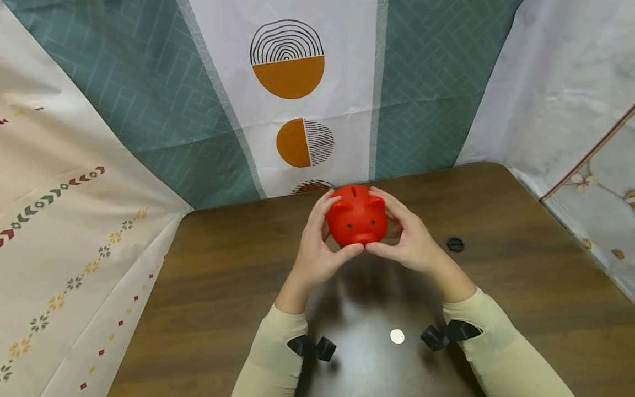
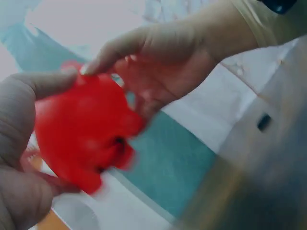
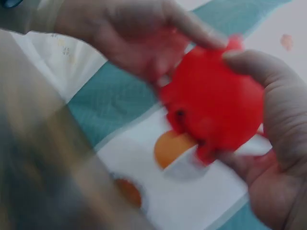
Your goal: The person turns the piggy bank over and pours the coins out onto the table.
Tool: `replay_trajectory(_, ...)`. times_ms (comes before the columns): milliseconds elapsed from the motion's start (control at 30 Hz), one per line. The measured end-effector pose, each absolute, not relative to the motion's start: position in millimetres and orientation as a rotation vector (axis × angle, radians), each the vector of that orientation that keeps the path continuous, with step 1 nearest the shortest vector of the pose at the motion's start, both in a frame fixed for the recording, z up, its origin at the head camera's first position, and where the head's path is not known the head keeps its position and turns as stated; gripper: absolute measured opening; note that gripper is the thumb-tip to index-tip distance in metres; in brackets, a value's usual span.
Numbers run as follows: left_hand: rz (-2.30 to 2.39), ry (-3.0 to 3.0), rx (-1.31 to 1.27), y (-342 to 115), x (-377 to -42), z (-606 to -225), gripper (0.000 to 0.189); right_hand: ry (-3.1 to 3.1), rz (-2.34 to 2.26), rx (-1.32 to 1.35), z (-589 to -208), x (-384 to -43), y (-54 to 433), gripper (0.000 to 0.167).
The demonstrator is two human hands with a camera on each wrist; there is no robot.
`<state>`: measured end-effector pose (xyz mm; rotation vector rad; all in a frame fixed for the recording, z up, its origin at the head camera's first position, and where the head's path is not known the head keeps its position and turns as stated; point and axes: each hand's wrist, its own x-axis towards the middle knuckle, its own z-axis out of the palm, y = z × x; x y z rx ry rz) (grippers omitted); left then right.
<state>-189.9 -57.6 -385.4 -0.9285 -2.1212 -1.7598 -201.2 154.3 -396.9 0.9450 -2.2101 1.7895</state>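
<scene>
Above the surface (image 1: 223,286): red piggy bank (image 1: 358,220) gripped in both hands (image 1: 317,251) (image 1: 414,245).
Already lifted; coin (image 1: 397,336) and black cap (image 1: 456,244) left outside.

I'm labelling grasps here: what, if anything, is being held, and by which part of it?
A red piggy bank is held by both sides of its body, the left hand on one side and the right hand on the other.

Behind a wood-grain tabletop (image 1: 223,309) hangs a teal-and-white circle-print cloth (image 1: 347,71); cream floral fabric (image 1: 74,220) left, pale blossom-print fabric (image 1: 560,110) right.
</scene>
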Motion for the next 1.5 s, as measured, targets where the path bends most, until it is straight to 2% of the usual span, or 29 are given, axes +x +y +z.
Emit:
replay_trajectory(167, -1.900, -2.270, -0.754, -58.0, -194.5, -392.3, 0.080, -2.355, 1.936, 0.834, -403.6, -207.4, 154.1, 0.078)
replay_trajectory(400, -1.944, -2.319, -0.706, -59.2, -208.8, -413.4, 0.076, -2.420, 1.938, 0.803, -418.6, -217.2, 156.4, 0.077)
replay_trajectory(500, -1.922, -2.315, -0.734, -57.7, -201.8, -401.8, 0.075, -2.415, 1.914, 0.807, -406.4, -208.8, 155.0, 0.078)
replay_trajectory(633, -1.757, -2.063, -0.979, -54.9, -184.3, -374.8, 0.073, -2.206, 1.696, 0.969, -381.8, -191.7, 152.8, 0.084)
replay_trajectory(700, -1.678, -1.982, -1.044, -54.5, -184.8, -374.0, 0.073, -2.138, 1.611, 0.994, -381.1, -192.0, 154.2, 0.088)
replay_trajectory(933, -1.801, -2.231, -0.832, -58.9, -208.6, -406.5, 0.081, -2.354, 1.843, 0.850, -410.5, -214.0, 156.5, 0.082)
replay_trajectory(1167, -1.784, -2.311, -0.760, -57.2, -201.2, -401.1, 0.075, -2.440, 1.852, 0.817, -403.5, -207.8, 152.9, 0.077)
replay_trajectory(1300, -1.697, -2.194, -0.855, -57.0, -192.0, -389.6, 0.073, -2.375, 1.764, 0.845, -393.9, -198.7, 150.8, 0.077)
replay_trajectory(1400, -1.615, -2.033, -0.983, -57.7, -191.9, -387.0, 0.077, -2.231, 1.689, 0.914, -392.7, -197.2, 151.9, 0.085)
replay_trajectory(1500, -1.654, -2.062, -0.985, -59.4, -194.6, -389.4, 0.078, -2.256, 1.727, 0.910, -393.6, -199.0, 152.3, 0.084)
